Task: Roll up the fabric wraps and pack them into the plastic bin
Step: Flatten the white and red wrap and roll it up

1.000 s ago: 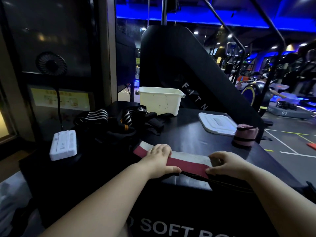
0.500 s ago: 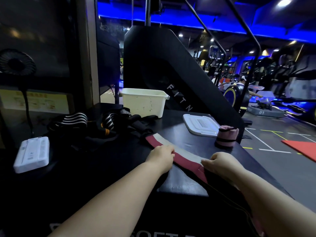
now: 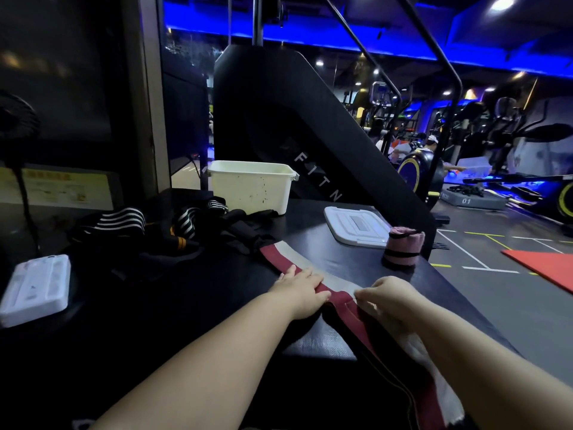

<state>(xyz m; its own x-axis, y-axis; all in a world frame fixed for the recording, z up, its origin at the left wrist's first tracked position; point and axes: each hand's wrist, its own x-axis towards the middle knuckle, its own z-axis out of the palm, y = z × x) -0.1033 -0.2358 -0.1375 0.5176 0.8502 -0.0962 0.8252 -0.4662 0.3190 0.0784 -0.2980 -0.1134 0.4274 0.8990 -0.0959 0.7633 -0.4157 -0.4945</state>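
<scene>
Both hands had drawn closer together since a moment before, the left hand [image 3: 299, 290] pressing flat-fingered on the red-and-white wrap [image 3: 297, 252] and the right hand [image 3: 387, 294] pinching it with curled fingers where it trailed off the near edge of the surface [image 3: 217, 290]. Beyond them a rolled pink wrap [image 3: 403, 248] stood just beside a white lid [image 3: 353, 223], loose striped wraps [image 3: 155, 225] lay heaped to the left, and the plastic bin [image 3: 251, 187] sat at the back.
</scene>
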